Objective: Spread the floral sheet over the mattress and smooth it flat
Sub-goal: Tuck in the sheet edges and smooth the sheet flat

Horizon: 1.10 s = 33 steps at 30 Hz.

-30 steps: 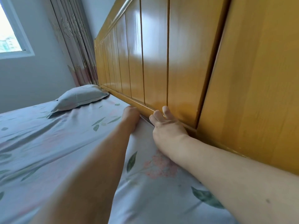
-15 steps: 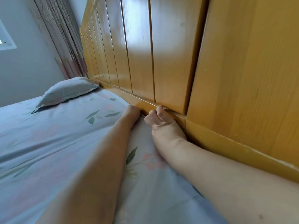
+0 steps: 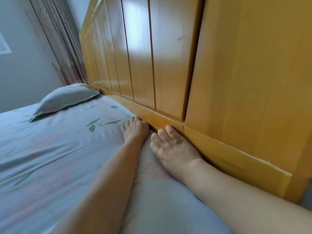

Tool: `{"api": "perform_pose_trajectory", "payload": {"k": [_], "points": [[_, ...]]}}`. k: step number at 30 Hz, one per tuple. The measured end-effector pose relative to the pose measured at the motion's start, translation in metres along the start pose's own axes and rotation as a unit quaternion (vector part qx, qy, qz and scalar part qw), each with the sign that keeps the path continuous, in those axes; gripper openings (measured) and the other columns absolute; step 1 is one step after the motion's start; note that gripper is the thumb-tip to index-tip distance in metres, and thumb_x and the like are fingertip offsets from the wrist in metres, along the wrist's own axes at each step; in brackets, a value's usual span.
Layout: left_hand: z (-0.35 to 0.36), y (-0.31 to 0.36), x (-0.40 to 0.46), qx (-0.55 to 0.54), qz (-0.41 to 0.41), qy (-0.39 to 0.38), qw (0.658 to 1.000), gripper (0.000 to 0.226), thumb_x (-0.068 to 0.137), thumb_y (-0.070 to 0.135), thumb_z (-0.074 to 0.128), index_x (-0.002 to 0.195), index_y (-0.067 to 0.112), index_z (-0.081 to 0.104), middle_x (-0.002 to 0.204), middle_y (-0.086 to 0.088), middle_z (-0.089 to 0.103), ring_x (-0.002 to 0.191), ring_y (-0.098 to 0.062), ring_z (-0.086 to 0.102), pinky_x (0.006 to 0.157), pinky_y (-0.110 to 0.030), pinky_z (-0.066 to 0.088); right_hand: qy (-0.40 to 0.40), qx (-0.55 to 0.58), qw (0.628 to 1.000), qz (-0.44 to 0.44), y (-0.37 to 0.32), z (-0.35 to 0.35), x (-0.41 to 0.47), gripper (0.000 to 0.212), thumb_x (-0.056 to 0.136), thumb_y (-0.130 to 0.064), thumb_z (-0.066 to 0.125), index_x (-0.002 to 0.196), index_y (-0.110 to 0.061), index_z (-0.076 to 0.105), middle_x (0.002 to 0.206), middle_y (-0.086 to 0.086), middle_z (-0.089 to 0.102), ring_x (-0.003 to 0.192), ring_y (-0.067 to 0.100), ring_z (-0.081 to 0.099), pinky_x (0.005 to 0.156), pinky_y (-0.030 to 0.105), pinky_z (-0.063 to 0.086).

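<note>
Both hands, left hand [image 3: 135, 128] and right hand [image 3: 170, 146], press flat and open on the floral sheet [image 3: 59, 149] by the headboard [image 3: 143, 65]; it looks thin and floppy, probably best pinched along that edge.

Headboard [image 3: 168, 56]: varnished wood, glossy, grain visible, finish chipped along lower edge. Floral sheet [image 3: 50, 149]: matt woven cloth, lightly creased. Pillow [image 3: 67, 97]: matt cloth. Curtain [image 3: 55, 39]: patterned fabric.

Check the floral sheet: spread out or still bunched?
Spread: the floral sheet covers the visible mattress up to the headboard, with shallow creases remaining. Far edges are out of view.
</note>
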<state>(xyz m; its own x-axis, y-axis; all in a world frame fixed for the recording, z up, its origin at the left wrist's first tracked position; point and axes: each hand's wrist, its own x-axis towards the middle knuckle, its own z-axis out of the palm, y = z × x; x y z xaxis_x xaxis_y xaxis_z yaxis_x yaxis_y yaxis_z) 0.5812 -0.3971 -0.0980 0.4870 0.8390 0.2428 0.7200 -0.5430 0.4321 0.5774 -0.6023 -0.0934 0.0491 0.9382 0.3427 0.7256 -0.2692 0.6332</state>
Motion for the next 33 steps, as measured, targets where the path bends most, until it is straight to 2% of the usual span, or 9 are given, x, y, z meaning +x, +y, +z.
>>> {"api": "perform_pose_trajectory", "payload": {"k": [2,5,9,12,17,20,24,28,33], "points": [[0.0,0.001,-0.009,0.013,0.005,-0.003,1.0,0.051,0.087,0.02,0.028,0.135,0.013,0.044,0.149,-0.005,0.037,0.142,-0.026,0.022,0.117,-0.05,0.007,0.009,0.075,0.996,0.042,-0.002,-0.005,-0.013,0.056,0.085,-0.011,0.015,0.115,-0.009,0.063,0.109,0.014,0.057,0.103,0.031,0.052,0.096,0.046,0.02],[0.0,0.008,-0.029,0.024,0.012,-0.011,1.0,0.052,0.087,0.022,0.025,0.135,0.012,0.043,0.149,-0.006,0.037,0.142,-0.027,0.023,0.116,-0.051,0.008,0.035,0.169,0.982,0.078,-0.006,-0.016,-0.046,0.045,0.076,-0.013,0.023,0.08,-0.013,0.069,0.077,0.009,0.06,0.072,0.026,0.055,0.075,0.038,0.029],[-0.002,0.021,-0.065,0.034,0.023,-0.027,0.999,0.054,0.09,0.027,0.02,0.137,0.011,0.039,0.149,-0.008,0.035,0.142,-0.028,0.021,0.116,-0.052,0.008,0.072,0.196,0.967,0.148,-0.005,-0.041,-0.095,0.042,0.074,-0.013,0.027,0.083,-0.014,0.068,0.069,0.008,0.058,0.063,0.025,0.052,0.065,0.038,0.028],[-0.005,0.033,-0.1,0.035,0.035,-0.041,0.998,0.055,0.089,0.029,0.018,0.137,0.012,0.037,0.147,-0.007,0.035,0.142,-0.027,0.02,0.116,-0.053,0.006,0.062,0.243,0.946,0.204,-0.001,-0.064,-0.129,0.041,0.074,-0.012,0.027,0.08,-0.015,0.067,0.065,0.006,0.058,0.057,0.023,0.054,0.055,0.033,0.042],[-0.012,0.049,-0.151,0.014,0.052,-0.065,0.996,0.053,0.089,0.034,0.014,0.131,0.014,0.039,0.145,-0.006,0.038,0.14,-0.027,0.024,0.116,-0.054,0.008,-0.019,0.364,0.893,0.264,0.011,-0.096,-0.183,0.023,0.099,-0.017,0.029,0.118,-0.015,0.042,0.106,0.003,0.064,0.096,0.021,0.063,0.067,0.028,0.046],[-0.021,0.062,-0.18,0.004,0.064,-0.082,0.995,0.045,0.092,0.036,0.013,0.119,0.018,0.043,0.14,-0.004,0.041,0.138,-0.027,0.027,0.115,-0.054,0.011,-0.014,0.406,0.86,0.309,0.016,-0.097,-0.203,0.019,0.102,-0.033,0.033,0.103,-0.019,0.046,0.091,-0.003,0.065,0.073,0.015,0.063,0.046,0.02,0.034],[-0.032,0.069,-0.211,-0.029,0.081,-0.096,0.992,0.032,0.091,0.037,0.015,0.102,0.025,0.043,0.129,-0.001,0.046,0.131,-0.027,0.035,0.108,-0.049,0.022,-0.101,0.562,0.751,0.333,0.025,-0.093,-0.226,0.03,0.096,-0.053,0.04,0.088,-0.024,0.044,0.075,-0.011,0.051,0.059,0.004,0.047,0.046,0.018,0.028],[-0.048,0.075,-0.24,-0.047,0.128,-0.075,0.988,0.036,0.094,0.03,0.031,0.125,0.025,0.05,0.14,0.002,0.044,0.131,-0.021,0.037,0.104,-0.037,0.028,-0.065,0.669,0.632,0.386,0.018,-0.094,-0.242,0.043,0.087,-0.058,0.055,0.109,-0.027,0.037,0.091,-0.011,0.06,0.071,0.006,0.061,0.049,0.017,0.045],[-0.072,0.071,-0.259,-0.009,0.303,-0.098,0.948,0.042,0.084,0.001,0.046,0.116,0.027,0.054,0.128,0.011,0.044,0.118,-0.009,0.039,0.086,-0.019,0.023,0.015,0.624,0.686,0.372,0.007,-0.102,-0.253,0.039,0.088,-0.056,0.056,0.106,-0.033,0.03,0.076,-0.014,0.057,0.06,0.006,0.058,0.044,0.017,0.043]]}}
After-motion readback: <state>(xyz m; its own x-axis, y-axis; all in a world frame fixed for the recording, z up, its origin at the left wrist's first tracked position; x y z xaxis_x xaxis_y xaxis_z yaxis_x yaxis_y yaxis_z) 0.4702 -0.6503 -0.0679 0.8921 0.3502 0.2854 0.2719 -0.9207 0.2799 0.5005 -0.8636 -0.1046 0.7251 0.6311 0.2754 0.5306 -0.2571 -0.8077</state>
